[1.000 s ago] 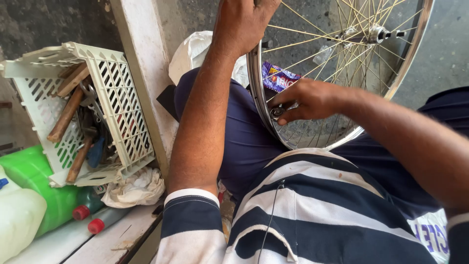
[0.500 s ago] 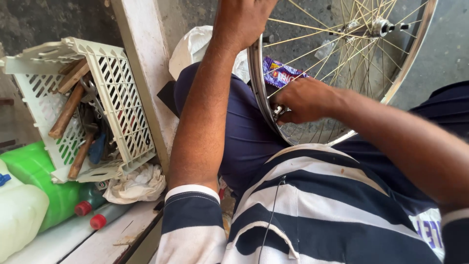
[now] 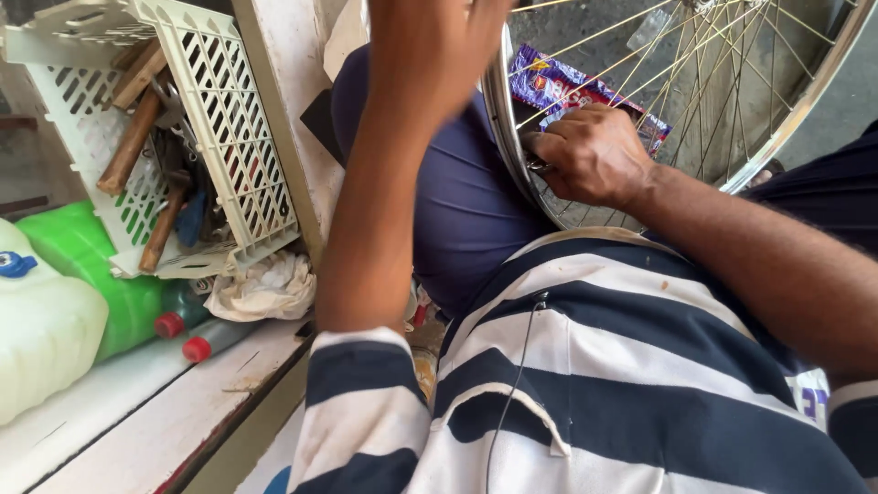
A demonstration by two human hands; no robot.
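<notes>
Our right hand (image 3: 593,155) pinches a small metal tool (image 3: 538,166) at the wheel rim (image 3: 498,110); our left hand (image 3: 434,50), blurred, grips the rim at twelve o'clock. Since the earlier frame we lean closer, the wheel looming larger. At nine o'clock a white crate (image 3: 229,137) of tools tilts above a green bottle (image 3: 87,274) on the table (image 3: 137,416).

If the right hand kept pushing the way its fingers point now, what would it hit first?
The right hand points left at the wheel rim, where its fingers already pinch a small metal part. Straight on, it would meet the rim first, then probably the blue-clad knee behind; depth is unclear.
</notes>
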